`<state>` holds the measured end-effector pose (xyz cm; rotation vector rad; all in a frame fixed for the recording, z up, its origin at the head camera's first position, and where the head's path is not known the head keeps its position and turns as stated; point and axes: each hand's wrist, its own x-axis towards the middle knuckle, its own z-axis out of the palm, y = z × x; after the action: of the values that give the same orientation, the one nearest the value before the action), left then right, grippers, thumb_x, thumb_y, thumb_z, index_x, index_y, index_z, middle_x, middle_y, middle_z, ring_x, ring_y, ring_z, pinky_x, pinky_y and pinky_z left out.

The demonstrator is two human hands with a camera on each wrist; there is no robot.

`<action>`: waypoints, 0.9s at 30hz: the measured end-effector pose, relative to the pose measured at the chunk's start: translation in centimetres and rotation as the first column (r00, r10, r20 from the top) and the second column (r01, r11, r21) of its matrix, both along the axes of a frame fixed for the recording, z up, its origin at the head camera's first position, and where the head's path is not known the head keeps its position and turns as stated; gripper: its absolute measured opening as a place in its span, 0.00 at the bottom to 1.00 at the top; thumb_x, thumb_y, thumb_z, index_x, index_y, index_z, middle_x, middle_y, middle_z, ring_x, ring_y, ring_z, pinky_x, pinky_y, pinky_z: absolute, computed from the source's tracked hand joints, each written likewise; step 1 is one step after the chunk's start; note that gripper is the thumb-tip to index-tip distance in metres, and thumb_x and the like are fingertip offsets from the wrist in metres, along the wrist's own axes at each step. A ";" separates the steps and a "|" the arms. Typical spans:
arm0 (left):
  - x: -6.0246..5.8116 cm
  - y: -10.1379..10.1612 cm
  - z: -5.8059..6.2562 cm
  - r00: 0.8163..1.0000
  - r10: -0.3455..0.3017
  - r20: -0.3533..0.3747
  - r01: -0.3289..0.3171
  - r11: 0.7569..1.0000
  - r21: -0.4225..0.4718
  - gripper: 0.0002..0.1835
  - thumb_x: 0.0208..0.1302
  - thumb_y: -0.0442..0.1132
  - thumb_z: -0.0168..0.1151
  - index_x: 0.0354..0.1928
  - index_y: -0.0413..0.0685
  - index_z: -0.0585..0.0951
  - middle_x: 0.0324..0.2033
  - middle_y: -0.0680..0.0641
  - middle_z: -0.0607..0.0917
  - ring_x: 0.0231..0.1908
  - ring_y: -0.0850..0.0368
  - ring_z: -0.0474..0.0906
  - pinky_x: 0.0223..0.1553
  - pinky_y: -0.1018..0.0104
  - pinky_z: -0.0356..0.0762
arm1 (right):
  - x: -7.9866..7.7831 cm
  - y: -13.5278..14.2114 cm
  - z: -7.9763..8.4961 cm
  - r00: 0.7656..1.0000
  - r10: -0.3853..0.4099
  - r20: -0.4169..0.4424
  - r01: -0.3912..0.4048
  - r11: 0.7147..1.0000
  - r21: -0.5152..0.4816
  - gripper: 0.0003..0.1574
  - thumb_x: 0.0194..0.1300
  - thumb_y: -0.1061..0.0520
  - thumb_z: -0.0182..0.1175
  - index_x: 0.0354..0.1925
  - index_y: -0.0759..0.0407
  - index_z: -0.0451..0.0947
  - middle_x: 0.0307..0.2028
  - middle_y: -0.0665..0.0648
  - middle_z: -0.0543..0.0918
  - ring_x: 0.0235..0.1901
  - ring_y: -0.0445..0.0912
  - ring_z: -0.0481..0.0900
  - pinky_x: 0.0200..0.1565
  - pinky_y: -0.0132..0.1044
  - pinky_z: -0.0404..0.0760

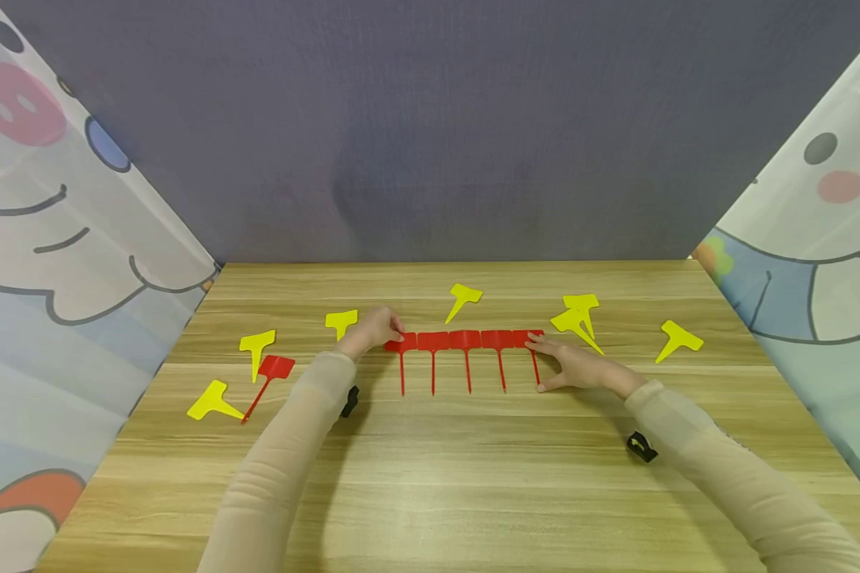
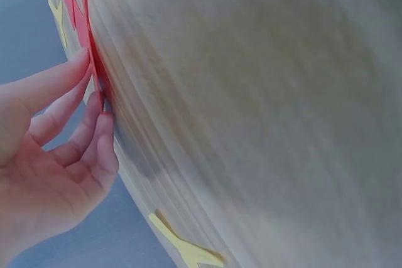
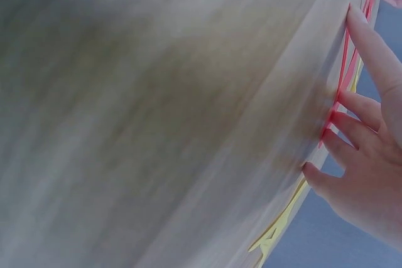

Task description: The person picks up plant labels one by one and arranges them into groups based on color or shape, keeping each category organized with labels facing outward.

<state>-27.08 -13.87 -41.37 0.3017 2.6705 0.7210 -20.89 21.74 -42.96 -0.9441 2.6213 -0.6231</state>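
Several red T-shaped plant labels lie side by side in a row, heads touching or nearly so, stems pointing toward me. At the row's left end, my left hand pinches the edge of the leftmost red label; the left wrist view shows thumb and fingertips on it. My right hand lies with spread fingers at the other end. Its fingertips touch the head of the rightmost red label, and the thumb rests by its stem. In the right wrist view the right hand has fairly straight fingers.
A separate red label lies at the left, near two yellow plant labels. Another yellow label is behind the row. Two overlapping yellow labels and a single yellow one lie right. A grey panel stands behind the table.
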 end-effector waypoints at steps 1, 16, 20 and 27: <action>0.0 0.0 0.0 1.000 0.001 -0.005 -0.001 1.000 -0.007 0.04 0.53 0.32 0.62 0.33 0.41 0.80 0.34 0.46 0.80 0.34 0.54 0.73 0.38 0.64 0.73 | 0.0 0.0 0.0 1.000 0.000 0.002 0.000 1.000 0.000 0.50 0.48 0.46 0.65 0.61 0.72 0.58 0.62 0.71 0.55 0.60 0.66 0.52 0.57 0.58 0.57; 0.9 -1.1 0.3 0.992 -0.046 -0.120 0.054 0.996 0.064 0.09 0.56 0.35 0.60 0.37 0.38 0.80 0.38 0.42 0.81 0.40 0.50 0.76 0.43 0.60 0.74 | -0.1 0.0 0.0 1.000 -0.004 0.019 0.004 1.000 -0.006 0.50 0.48 0.48 0.66 0.61 0.72 0.57 0.63 0.70 0.54 0.61 0.66 0.52 0.57 0.57 0.57; 1.1 -1.7 0.4 0.991 -0.051 -0.126 0.064 0.993 0.100 0.09 0.57 0.35 0.59 0.38 0.38 0.79 0.36 0.42 0.81 0.39 0.50 0.75 0.41 0.60 0.73 | 0.0 0.0 0.0 1.000 -0.005 0.026 0.005 1.000 -0.004 0.51 0.48 0.47 0.66 0.61 0.73 0.57 0.63 0.71 0.53 0.61 0.66 0.51 0.57 0.58 0.56; 1.7 -2.7 1.1 0.986 -0.058 -0.154 0.079 0.988 0.133 0.13 0.57 0.37 0.58 0.41 0.34 0.78 0.35 0.41 0.80 0.38 0.48 0.75 0.37 0.61 0.74 | 0.0 0.0 0.1 1.000 -0.003 0.013 0.003 1.000 0.001 0.51 0.48 0.47 0.66 0.61 0.72 0.57 0.63 0.70 0.54 0.61 0.66 0.51 0.57 0.58 0.56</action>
<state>-25.38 -16.59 -40.30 0.5008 2.7389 0.8972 -20.87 21.74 -42.86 -0.9324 2.6117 -0.6269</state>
